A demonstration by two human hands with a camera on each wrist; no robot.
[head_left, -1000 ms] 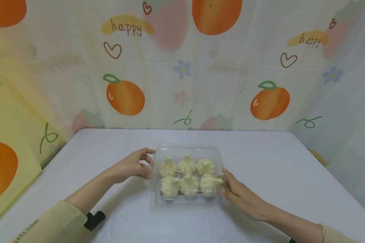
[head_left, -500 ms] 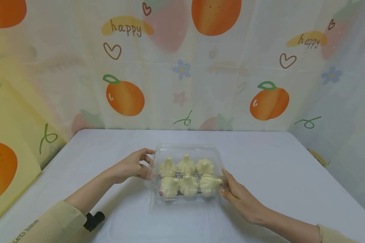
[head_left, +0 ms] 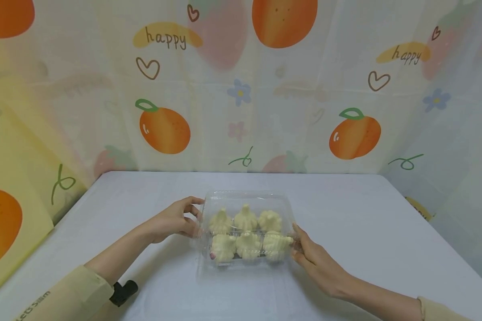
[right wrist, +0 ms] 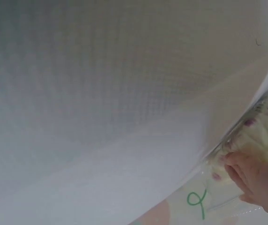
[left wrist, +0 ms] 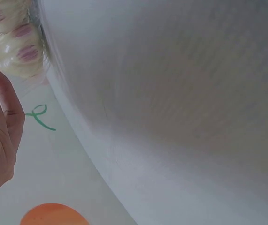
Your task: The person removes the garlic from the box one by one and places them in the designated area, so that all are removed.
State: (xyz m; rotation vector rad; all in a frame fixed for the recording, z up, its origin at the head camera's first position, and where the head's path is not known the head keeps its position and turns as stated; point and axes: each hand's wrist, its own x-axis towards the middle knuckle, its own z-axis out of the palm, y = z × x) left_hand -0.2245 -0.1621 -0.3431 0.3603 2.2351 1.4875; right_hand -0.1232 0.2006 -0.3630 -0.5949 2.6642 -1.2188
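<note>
A clear plastic clamshell box (head_left: 249,196) stands at the middle of the table in the head view. Several pale, garlic-bulb-shaped pieces (head_left: 247,245) lie inside in two rows; in the left wrist view, a piece (left wrist: 21,56) shows purple patches. My left hand (head_left: 172,220) holds the box's left side with bent fingers. On the opposite side, my right hand (head_left: 321,267) grips the edge between thumb and fingers. The right wrist view has that hand (right wrist: 260,183) against the box wall, its fingertips partly hidden.
A white cloth covers the table (head_left: 369,223). Behind it hangs a curtain (head_left: 209,111) printed with oranges and hearts, which also closes off both sides. A black device (head_left: 123,292) sits by the left sleeve (head_left: 72,290).
The head view has shifted very slightly. Both hands keep their places on the box, and the box shows no clear movement.
</note>
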